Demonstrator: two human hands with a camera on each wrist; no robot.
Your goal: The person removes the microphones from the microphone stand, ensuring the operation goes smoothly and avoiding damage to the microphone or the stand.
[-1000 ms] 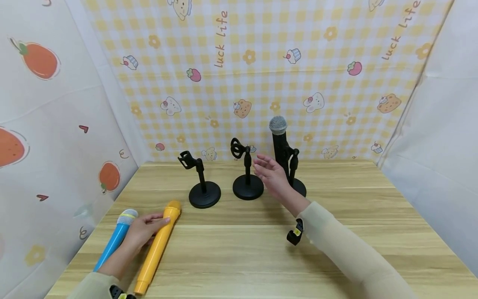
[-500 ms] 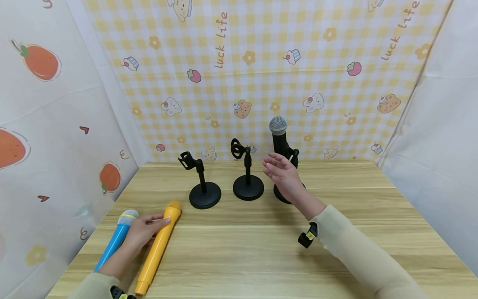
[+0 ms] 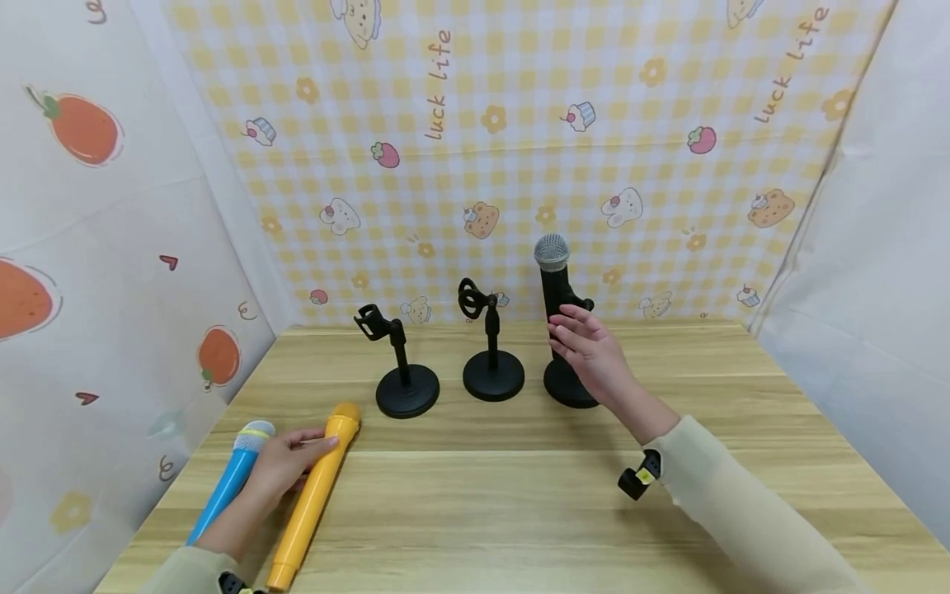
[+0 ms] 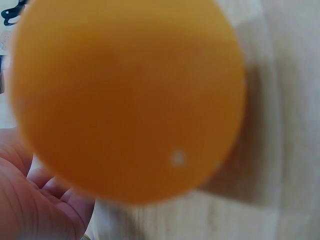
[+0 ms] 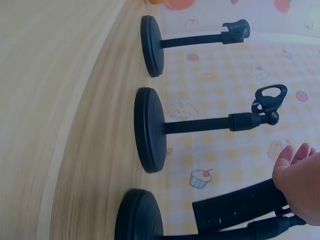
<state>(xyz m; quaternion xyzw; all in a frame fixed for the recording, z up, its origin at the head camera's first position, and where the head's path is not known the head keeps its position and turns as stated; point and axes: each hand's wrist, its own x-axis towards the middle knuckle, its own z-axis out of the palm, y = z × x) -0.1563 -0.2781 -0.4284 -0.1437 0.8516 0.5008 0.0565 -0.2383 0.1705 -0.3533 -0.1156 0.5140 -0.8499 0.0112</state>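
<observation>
My left hand [image 3: 282, 464] grips a yellow-orange microphone [image 3: 315, 499] lying on the table at front left, thumb over its upper body. The microphone's round orange end [image 4: 130, 105] fills most of the left wrist view. A blue microphone [image 3: 232, 481] with a silver head lies just left of that hand, partly covered by the forearm. At the back right, a black microphone [image 3: 552, 285] with a silver mesh head leans upright in a black desk stand [image 3: 566, 386]. My right hand [image 3: 599, 359] is in front of it with relaxed fingers, overlapping its lower body and hiding the stand's post.
Two more black desk stands hold no microphone: a left one [image 3: 406, 391] with a tilted clip and a middle one [image 3: 493, 376] with a ring-shaped clip. A checked cloth backdrop [image 3: 445, 190] rises behind the wooden table [image 3: 460, 511], with white cloth walls at both sides.
My right hand has moved rightward, from close to the middle stand to in front of the black microphone. The left hand and the yellow-orange microphone have stayed put.
</observation>
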